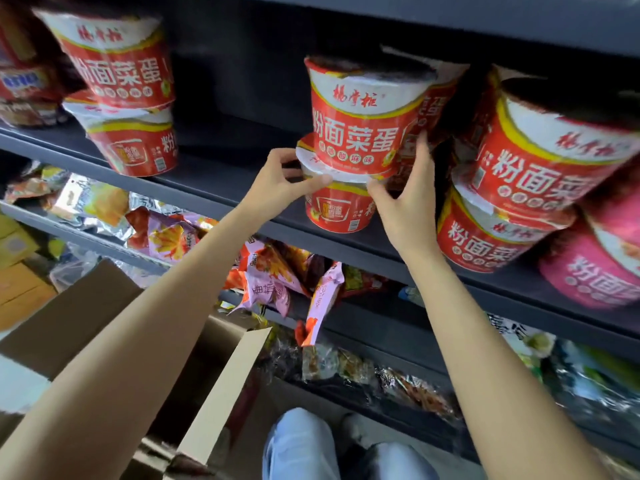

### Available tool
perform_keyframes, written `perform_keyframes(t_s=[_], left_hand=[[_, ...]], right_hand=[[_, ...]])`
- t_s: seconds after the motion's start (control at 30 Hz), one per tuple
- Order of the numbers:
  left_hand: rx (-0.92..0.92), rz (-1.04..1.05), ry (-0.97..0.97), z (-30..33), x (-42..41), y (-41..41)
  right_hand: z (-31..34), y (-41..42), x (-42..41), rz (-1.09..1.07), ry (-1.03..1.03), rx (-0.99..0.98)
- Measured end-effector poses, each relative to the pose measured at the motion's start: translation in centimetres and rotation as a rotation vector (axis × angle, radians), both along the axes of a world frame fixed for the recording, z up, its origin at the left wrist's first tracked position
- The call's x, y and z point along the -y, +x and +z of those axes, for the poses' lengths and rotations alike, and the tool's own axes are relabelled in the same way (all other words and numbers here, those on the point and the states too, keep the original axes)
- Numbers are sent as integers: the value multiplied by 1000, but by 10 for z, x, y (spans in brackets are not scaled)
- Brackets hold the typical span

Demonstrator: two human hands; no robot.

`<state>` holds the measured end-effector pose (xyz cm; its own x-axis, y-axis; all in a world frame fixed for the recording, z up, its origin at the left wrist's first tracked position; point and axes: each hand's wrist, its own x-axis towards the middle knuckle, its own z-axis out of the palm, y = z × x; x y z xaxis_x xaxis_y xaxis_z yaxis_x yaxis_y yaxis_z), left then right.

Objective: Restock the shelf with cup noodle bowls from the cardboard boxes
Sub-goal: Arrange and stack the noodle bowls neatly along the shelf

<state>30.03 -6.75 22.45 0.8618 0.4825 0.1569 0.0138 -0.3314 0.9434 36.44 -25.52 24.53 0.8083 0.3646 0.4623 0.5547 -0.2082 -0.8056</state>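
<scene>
From the left, my left hand point(280, 180) pinches the rim of the lower red noodle bowl point(341, 209) on the dark shelf point(221, 192). The upper noodle bowl point(363, 116) stands upright on its lid, axis vertical. My right hand point(407, 199) curls around the stack's right side, touching both. The stack sits between my hands, both equally near; I judge a straight push farther back comes next.

Bare forearms, light blue jeans point(301, 445), unsleeved.
</scene>
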Motion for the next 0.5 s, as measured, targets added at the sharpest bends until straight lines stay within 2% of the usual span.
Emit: perform_keyframes(t_s=[0.1, 0.17, 0.33, 0.43, 0.5], left_hand=[[-62, -111, 6, 2, 0, 2], [-69, -150, 85, -4, 1, 7], [43, 48, 159, -19, 29, 20], [87, 77, 149, -26, 47, 29], [97, 87, 132, -27, 55, 33]], right_hand=[[14, 4, -3, 27, 71, -42], [21, 6, -13, 21, 52, -49], [25, 5, -34, -146, 35, -32], [26, 14, -29, -258, -3, 18], [24, 21, -22, -236, 23, 41]])
